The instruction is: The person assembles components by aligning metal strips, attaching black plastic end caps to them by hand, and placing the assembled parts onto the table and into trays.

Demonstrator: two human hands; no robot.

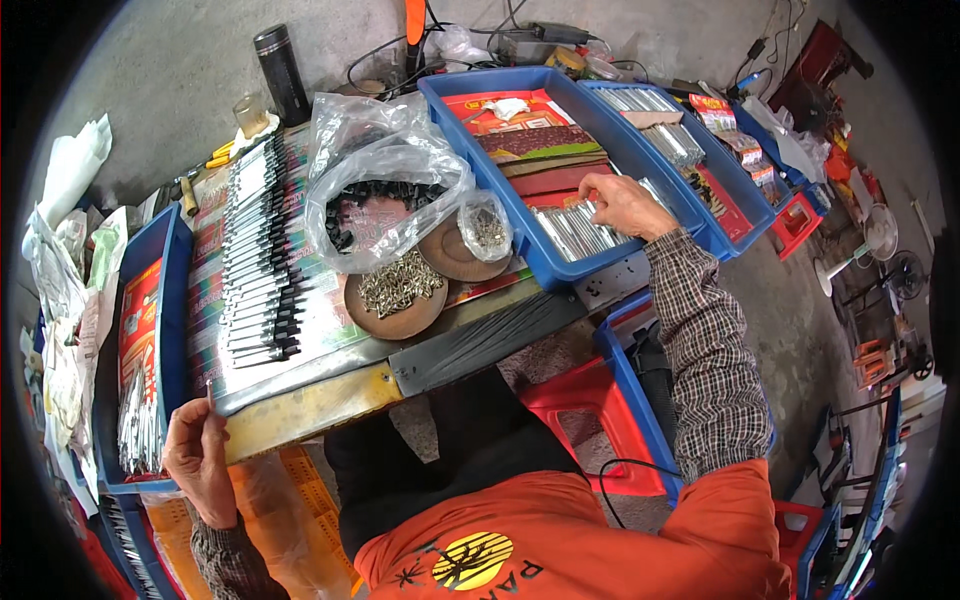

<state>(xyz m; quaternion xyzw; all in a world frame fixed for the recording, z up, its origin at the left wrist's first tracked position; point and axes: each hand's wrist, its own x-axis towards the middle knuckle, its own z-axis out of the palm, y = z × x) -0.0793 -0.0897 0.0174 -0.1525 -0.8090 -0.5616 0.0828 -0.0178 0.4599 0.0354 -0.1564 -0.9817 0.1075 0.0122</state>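
Note:
At the bench's left front corner, my left hand is closed in a pinch. A thin metal rod pokes up from its fingertips. My right hand reaches into a blue tray over a row of slim silvery metal rods. Its fingers are bent together at the rods' far ends, and what they pinch is hidden. Between the hands, a brown round dish holds a heap of small brass-coloured parts. Left of it lies a long row of metal rods with black ends.
Clear plastic bags with black parts lie behind the dish. Another blue tray of rods stands at the left. More blue trays extend right. A black flask stands at the back. A red stool sits under the bench.

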